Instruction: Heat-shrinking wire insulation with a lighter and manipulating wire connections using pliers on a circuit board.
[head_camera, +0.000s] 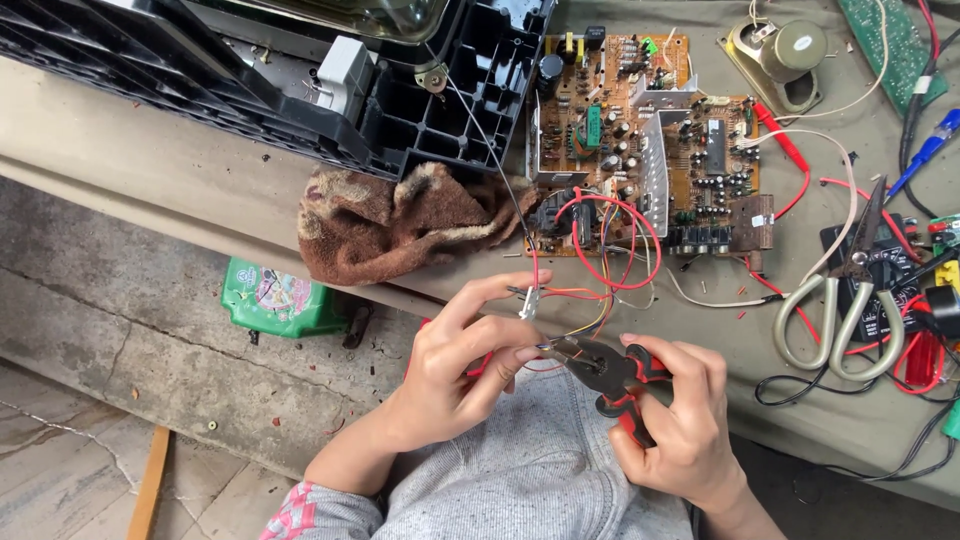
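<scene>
From the head camera, a green box with a bright printed picture on its lid lies on the concrete floor, just below the bench edge. On the bench, a brown rag is bunched against a black plastic casing. Right of the rag sits an orange circuit board, thick with parts, and a loop of red wire curls off its near edge. Further right lie scissors with pale handles, a round speaker and a tangle of red and black leads. A green board pokes in at the top right corner.

The wires run down from the circuit board to the hands, which are held over the person's grey lap, in front of the bench. The left hand pinches the wires between thumb and fingers, index finger stretched out above them. The right hand is wrapped tight round the red and black handles of pliers, whose nose meets the wires beside the left fingertips.
</scene>
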